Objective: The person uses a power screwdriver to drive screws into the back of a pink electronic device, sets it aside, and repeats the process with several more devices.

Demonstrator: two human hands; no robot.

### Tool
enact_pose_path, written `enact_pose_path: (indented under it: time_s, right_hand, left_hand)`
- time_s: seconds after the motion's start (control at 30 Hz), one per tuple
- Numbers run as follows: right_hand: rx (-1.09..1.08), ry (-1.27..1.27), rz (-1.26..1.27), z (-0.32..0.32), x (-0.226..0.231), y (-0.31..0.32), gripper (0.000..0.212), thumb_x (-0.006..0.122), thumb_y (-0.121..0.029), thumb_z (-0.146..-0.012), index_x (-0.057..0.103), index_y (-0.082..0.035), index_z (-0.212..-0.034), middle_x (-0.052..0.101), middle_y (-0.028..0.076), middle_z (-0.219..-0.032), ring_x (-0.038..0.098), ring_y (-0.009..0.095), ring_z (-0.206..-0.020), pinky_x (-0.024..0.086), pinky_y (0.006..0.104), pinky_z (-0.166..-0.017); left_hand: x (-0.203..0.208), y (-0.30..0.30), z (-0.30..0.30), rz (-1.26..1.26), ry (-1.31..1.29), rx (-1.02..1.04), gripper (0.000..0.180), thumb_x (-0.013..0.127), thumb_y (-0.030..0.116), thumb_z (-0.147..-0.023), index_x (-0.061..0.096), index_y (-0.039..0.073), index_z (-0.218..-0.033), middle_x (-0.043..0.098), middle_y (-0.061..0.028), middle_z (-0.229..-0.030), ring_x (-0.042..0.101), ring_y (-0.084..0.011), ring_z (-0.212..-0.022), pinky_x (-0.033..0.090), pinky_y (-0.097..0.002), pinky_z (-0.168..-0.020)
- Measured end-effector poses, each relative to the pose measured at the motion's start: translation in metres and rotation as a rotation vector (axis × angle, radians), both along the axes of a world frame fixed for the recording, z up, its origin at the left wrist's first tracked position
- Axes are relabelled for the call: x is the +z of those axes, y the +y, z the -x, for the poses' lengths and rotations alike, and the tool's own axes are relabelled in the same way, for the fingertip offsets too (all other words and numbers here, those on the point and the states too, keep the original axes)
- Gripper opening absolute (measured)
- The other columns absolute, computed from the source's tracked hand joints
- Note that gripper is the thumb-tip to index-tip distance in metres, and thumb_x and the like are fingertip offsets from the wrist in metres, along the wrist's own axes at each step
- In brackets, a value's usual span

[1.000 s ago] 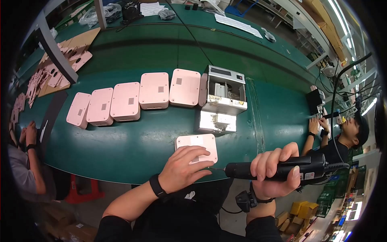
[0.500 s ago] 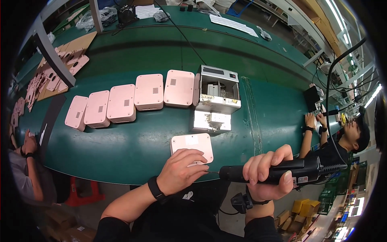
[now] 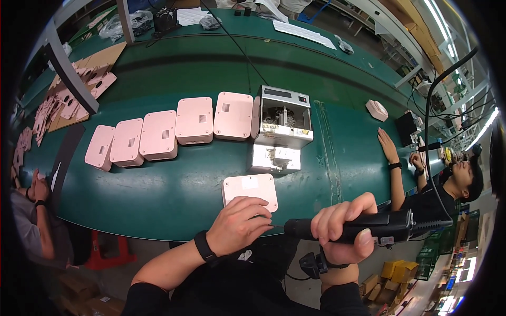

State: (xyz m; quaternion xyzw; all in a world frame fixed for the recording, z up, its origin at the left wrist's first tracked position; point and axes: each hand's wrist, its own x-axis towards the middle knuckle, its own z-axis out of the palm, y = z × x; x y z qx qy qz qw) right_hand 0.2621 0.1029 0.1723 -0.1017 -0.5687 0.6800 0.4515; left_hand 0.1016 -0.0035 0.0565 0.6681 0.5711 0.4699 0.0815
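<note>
My right hand point(image 3: 345, 226) is wrapped round a black electric screwdriver point(image 3: 387, 226), held almost level with its bit point(image 3: 276, 226) aimed left. My left hand point(image 3: 240, 224) lies over the near edge of a pink plastic box point(image 3: 258, 184) with a white label on top. Its thumb and fingers come together at the tip of the bit; whatever they pinch there is too small to make out. Just beyond this box stands a metal screw feeder point(image 3: 284, 118) with an open front compartment.
Several pink boxes with slotted vents, one of them nearest the feeder point(image 3: 233, 116), form a row to its left. Loose pink panels point(image 3: 68, 97) lie on cardboard at far left. A co-worker's hand point(image 3: 388, 145) rests at the right near another pink box point(image 3: 377, 110). A black cable point(image 3: 432, 105) hangs there.
My right hand and the screwdriver have shifted slightly left. At the right, the co-worker's arm has stretched out along the table, and a pink box now lies beyond that hand.
</note>
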Motion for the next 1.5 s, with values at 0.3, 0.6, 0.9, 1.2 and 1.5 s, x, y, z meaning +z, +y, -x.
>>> enact_pose_path:
  time_s: [0.3, 0.6, 0.9, 1.2, 1.5]
  right_hand:
    - [0.001, -0.061, -0.024, 0.004, -0.019, 0.005, 0.04, 0.069, -0.035, -0.087, 0.04, -0.009, -0.098, 0.051, 0.005, -0.063, 0.051, 0.018, -0.049, 0.046, 0.034, -0.051]
    - [-0.038, -0.043, -0.066, 0.01, -0.041, 0.022, 0.039, 0.068, -0.033, -0.088, 0.041, -0.008, -0.101, 0.05, 0.006, -0.065, 0.05, 0.017, -0.052, 0.045, 0.0338, -0.053]
    - [-0.03, -0.075, -0.062, 0.02, -0.063, 0.028, 0.034, 0.066, -0.029, -0.089, 0.04, -0.008, -0.098, 0.049, 0.006, -0.064, 0.048, 0.017, -0.051, 0.045, 0.0337, -0.052]
    - [-0.005, -0.062, -0.063, 0.027, -0.055, 0.036, 0.029, 0.061, -0.024, -0.091, 0.04, -0.007, -0.099, 0.048, 0.007, -0.065, 0.046, 0.016, -0.051, 0.045, 0.0344, -0.052]
    - [-0.205, 0.031, -0.143, 0.071, -0.024, 0.08, 0.018, 0.055, -0.016, -0.093, 0.045, -0.005, -0.102, 0.05, 0.008, -0.065, 0.047, 0.017, -0.051, 0.045, 0.0349, -0.051]
  left_hand:
    - [-0.004, -0.004, 0.0, -0.008, -0.061, 0.059, 0.029, 0.084, 0.013, -0.07, 0.071, 0.009, -0.095, 0.068, -0.0034, -0.101, 0.065, -0.0245, -0.102, 0.051, -0.0367, -0.086]
    - [-0.004, -0.014, 0.035, 0.129, 0.038, 0.308, 0.058, 0.085, 0.025, -0.07, 0.064, 0.009, -0.122, 0.056, -0.0142, -0.126, 0.058, -0.0339, -0.114, 0.049, -0.0429, -0.095]
    - [-0.03, -0.008, 0.035, 0.33, -0.056, 0.295, 0.06, 0.076, 0.034, -0.082, 0.058, 0.014, -0.135, 0.048, -0.0142, -0.136, 0.056, -0.0357, -0.116, 0.047, -0.0425, -0.097]
    - [-0.029, -0.01, 0.037, 0.355, -0.055, 0.295, 0.061, 0.078, 0.034, -0.08, 0.058, 0.013, -0.135, 0.048, -0.0144, -0.136, 0.055, -0.0361, -0.117, 0.047, -0.0431, -0.098]
    - [-0.04, -0.018, 0.039, 0.29, -0.051, 0.201, 0.093, 0.088, 0.039, -0.065, 0.046, 0.018, -0.145, 0.041, -0.0161, -0.143, 0.051, -0.0396, -0.122, 0.045, -0.0473, -0.101]
